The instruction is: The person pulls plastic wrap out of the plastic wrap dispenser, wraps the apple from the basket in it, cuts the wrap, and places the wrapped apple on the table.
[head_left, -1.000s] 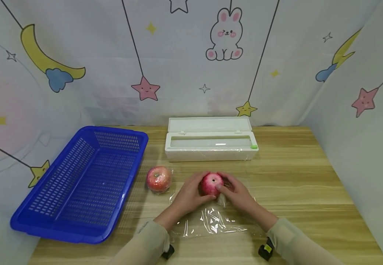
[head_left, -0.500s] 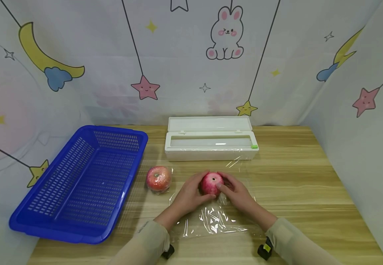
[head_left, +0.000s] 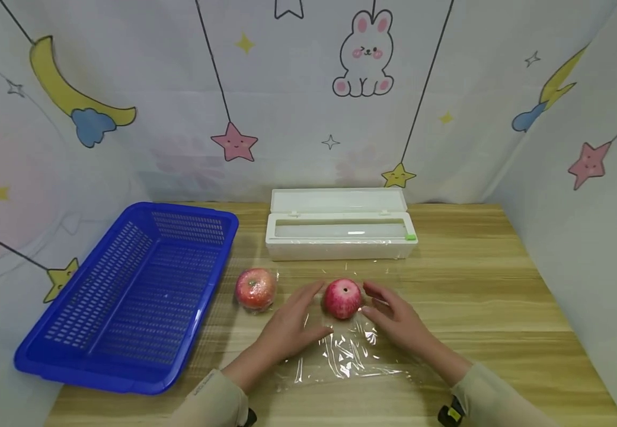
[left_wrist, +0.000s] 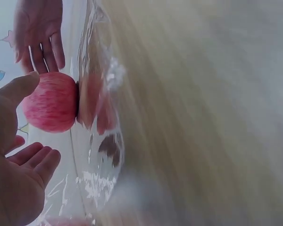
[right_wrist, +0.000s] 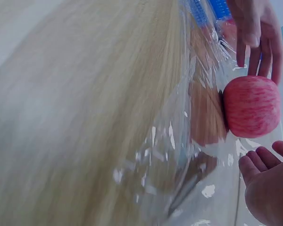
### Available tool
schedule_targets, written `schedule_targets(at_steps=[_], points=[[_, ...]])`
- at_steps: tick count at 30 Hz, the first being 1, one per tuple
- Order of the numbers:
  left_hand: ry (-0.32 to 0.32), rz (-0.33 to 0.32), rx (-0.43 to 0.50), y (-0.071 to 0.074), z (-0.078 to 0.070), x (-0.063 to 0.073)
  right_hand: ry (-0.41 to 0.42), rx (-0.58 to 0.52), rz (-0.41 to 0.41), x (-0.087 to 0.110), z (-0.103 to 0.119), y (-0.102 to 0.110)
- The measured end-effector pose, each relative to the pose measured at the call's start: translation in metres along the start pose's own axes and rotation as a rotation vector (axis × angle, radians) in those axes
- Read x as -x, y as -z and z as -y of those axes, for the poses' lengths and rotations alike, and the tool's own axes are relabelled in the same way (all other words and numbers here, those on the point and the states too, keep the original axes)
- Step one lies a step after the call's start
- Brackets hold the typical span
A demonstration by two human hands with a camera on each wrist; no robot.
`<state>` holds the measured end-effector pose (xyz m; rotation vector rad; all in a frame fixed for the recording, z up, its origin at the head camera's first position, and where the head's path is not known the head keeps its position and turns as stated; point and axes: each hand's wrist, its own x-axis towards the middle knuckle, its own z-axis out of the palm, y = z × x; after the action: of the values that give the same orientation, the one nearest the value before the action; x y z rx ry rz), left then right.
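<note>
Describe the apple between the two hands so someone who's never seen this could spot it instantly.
Start at the long white box at the back, then come nearer to the clear film spread in front. On it, between the left hand and the right hand, sits a deep pink apple. Unlike the wrapped apple beside the blue basket, it is bare.

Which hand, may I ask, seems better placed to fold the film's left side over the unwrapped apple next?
Probably the left hand, open above the film on that side; the right hand is beyond the apple.
</note>
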<state>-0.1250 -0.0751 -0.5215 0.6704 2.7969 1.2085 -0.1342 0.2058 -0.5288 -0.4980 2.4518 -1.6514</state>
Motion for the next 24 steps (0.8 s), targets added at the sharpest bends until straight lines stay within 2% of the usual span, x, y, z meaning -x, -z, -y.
schedule_targets(at_steps=[5, 12, 18, 24], points=[[-0.067, 0.051, -0.138, 0.017, 0.002, 0.025, 0.213, 0.265, 0.024, 0.019, 0.003, 0.016], [-0.269, 0.138, -0.335, 0.028, 0.004, 0.057, 0.410, 0.530, 0.117, 0.050, 0.007, 0.026], [-0.393, 0.172, -0.404, 0.032, 0.007, 0.074, 0.554, 0.715, 0.193, 0.073, 0.003, 0.026], [-0.498, 0.149, -0.477, 0.030, 0.016, 0.083, 0.643, 0.829, 0.159, 0.083, -0.010, 0.030]])
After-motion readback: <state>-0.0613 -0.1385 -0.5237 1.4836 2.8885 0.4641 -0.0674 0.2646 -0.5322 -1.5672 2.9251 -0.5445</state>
